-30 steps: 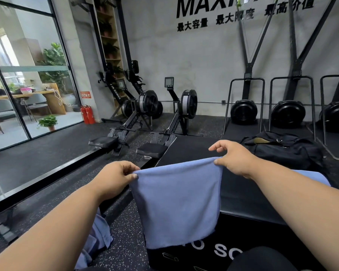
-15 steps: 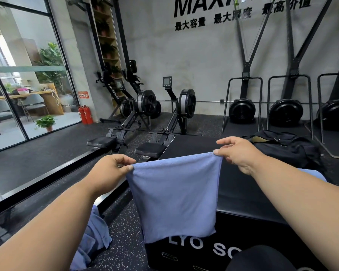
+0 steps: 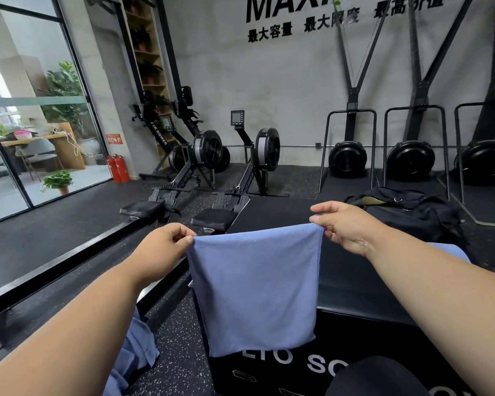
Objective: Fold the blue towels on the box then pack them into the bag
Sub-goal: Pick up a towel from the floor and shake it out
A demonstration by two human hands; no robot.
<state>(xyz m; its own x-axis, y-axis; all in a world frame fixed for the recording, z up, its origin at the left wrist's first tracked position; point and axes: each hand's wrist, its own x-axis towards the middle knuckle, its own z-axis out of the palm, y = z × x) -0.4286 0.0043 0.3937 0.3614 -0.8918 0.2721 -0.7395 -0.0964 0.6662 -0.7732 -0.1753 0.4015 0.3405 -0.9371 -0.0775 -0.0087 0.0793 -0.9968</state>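
The blue towel (image 3: pixel 255 290) hangs a bit higher than it did a moment ago, so more of the white letters on the front of the black box (image 3: pixel 355 284) show under its bottom edge, and the two hands have come a little closer together. The towel hangs flat in the air in front of the box's left corner and hides part of that corner. The black bag (image 3: pixel 412 215) sits at the far right end of the box top, and its right side is hard to make out against the dark floor. A second blue towel (image 3: pixel 452 250) lies on the box near the bag, mostly hidden behind the right arm. Another blue cloth (image 3: pixel 137 350) lies on the floor at the lower left, partly hidden by the left arm. The left hand (image 3: pixel 162 247) pinches the towel's top left corner between thumb and curled fingers. The right hand (image 3: pixel 346 224) pinches the top right corner with its thumb and finger, and its other fingers are curled loosely.
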